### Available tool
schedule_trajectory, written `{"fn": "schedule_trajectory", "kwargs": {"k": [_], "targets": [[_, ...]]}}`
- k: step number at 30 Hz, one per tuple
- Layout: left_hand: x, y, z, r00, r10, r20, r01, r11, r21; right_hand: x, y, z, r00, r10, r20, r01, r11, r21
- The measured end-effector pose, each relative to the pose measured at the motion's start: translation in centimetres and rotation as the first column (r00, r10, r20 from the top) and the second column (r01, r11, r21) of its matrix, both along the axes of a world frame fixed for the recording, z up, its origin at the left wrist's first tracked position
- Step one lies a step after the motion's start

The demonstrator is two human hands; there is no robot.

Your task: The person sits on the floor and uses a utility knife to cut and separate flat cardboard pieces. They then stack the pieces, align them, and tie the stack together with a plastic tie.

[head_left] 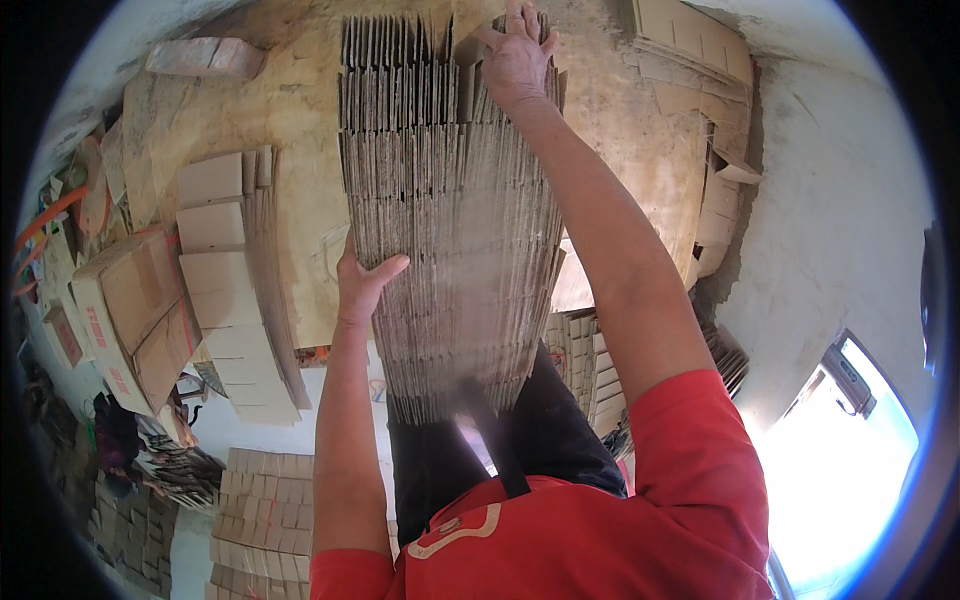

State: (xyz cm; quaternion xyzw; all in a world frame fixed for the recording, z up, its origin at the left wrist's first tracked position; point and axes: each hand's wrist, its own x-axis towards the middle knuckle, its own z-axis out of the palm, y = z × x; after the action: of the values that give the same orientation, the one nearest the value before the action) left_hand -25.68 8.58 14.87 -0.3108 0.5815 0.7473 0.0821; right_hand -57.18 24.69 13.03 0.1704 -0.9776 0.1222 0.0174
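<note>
A long block of slotted cardboard divider strips point(410, 185), packed on edge side by side, runs from the far middle of the wooden table toward my lap. My left hand point(363, 288) lies against its left side, the thumb stretched out over the strips' top edges and the other fingers mostly hidden. At the far right end of the block, my right hand point(518, 72) rests with its fingers spread over the edges. The block's right and near parts look smeared by motion. A dark strap point(490, 430) hangs in front of its near end.
Overlapping cardboard pieces point(222, 290) lie on the left of the wooden table point(250, 115), beside a carton point(145, 310). More cardboard point(700, 45) lines the table's right side. Bundled stacks point(262, 510) stand lower left. A white wall point(830, 190) bounds the right, with a bright opening point(850, 470).
</note>
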Motion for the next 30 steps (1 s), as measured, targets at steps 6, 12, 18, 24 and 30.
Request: {"fn": "schedule_trajectory", "kwargs": {"k": [6, 12, 18, 24, 30], "targets": [[-0.2, 0.1, 0.3, 0.999, -0.029, 0.024, 0.028, 1.0, 0.008, -1.5, 0.3, -2.2, 0.998, -0.039, -0.047, 0.036, 0.998, -0.047], [0.1, 0.0, 0.1, 1.0, -0.004, -0.004, 0.004, 1.0, 0.009, 0.4, -3.2, 1.3, 0.997, -0.066, -0.025, 0.068, 0.996, 0.055], [0.1, 0.0, 0.0, 1.0, -0.026, 0.013, 0.026, 1.0, -0.001, 0.6, -3.0, 1.4, 0.998, -0.063, 0.018, 0.061, 0.992, 0.113], [0.1, -0.2, 0.1, 1.0, 0.002, -0.012, -0.002, 1.0, 0.031, 0.2, -2.4, 0.5, 0.933, 0.128, -0.336, -0.135, 0.991, 0.003], [0.3, -0.8, 0.1, 1.0, -0.015, -0.021, 0.016, 0.998, 0.059, -0.1, -3.0, 1.4, 0.876, 0.417, -0.243, -0.368, 0.903, 0.221]]}}
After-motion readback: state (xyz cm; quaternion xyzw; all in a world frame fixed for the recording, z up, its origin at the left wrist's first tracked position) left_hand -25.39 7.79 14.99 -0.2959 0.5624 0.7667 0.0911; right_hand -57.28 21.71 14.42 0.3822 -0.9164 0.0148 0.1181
